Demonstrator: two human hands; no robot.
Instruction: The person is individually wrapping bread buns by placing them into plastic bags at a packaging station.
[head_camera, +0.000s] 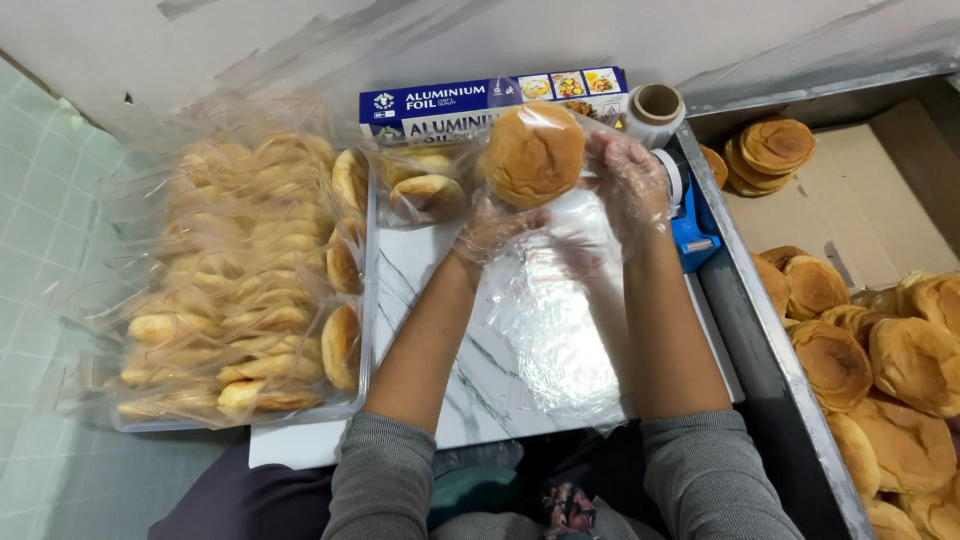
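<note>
Head view showed a round browned bun (533, 153) held up above the far end of a marbled white board (440, 340), caught between two gloved hands so that a thin plastic sheet (545, 320) could hang free under it and trail down toward the near edge. The left hand (492, 228) cupped the bun from below and the right hand (628, 178) closed on its right side, both clamped on the bun through the film, which seemed the reason it was lifted clear of the board. Just behind it lay a blue foil box (470, 105) and a roll of cling film (655, 112), close enough to pull from. A blue tape dispenser (690, 222) sat at the right edge. Left of the board, a tray of wrapped buns (250, 280) stood stacked on edge; right, loose unwrapped buns (880, 370) filled a metal bin.
</note>
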